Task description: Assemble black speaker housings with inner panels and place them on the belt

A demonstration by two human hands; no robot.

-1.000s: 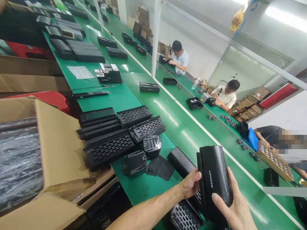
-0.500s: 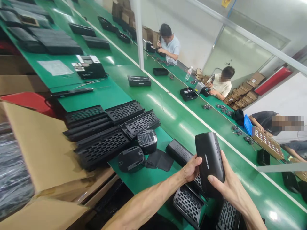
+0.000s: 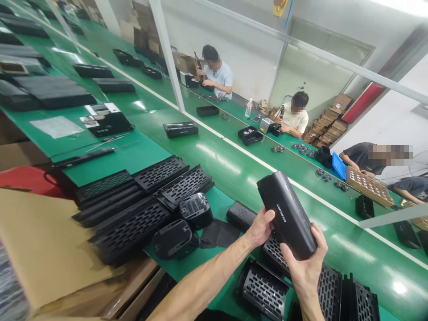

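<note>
Both hands hold a black casing [image 3: 284, 209] lettered "MERKURY", tilted in the air above the green table. My left hand [image 3: 262, 226] grips its left side near the upper end, thumb on the front face. My right hand [image 3: 306, 256] wraps round the lower right end, fingers over the edge. Beneath and around lie black perforated grille shells [image 3: 264, 287], partly hidden by my arms. Left of my left hand are a dark flat sheet [image 3: 219, 234] and two rounded black end pieces, one being the glossy-topped piece [image 3: 195, 209].
Rows of perforated panels [image 3: 133, 225] are stacked at the left, beside an open cardboard box [image 3: 43, 249]. A long dark tool [image 3: 83, 158] lies farther back. Across the green conveyor [image 3: 214, 156], several people work near a bottle [image 3: 248, 108] and a tray of round parts [image 3: 368, 185].
The casing has turned, its lower end swinging right and its top leaning left. My right hand has shifted round that lower end. The whole view has shifted slightly.
</note>
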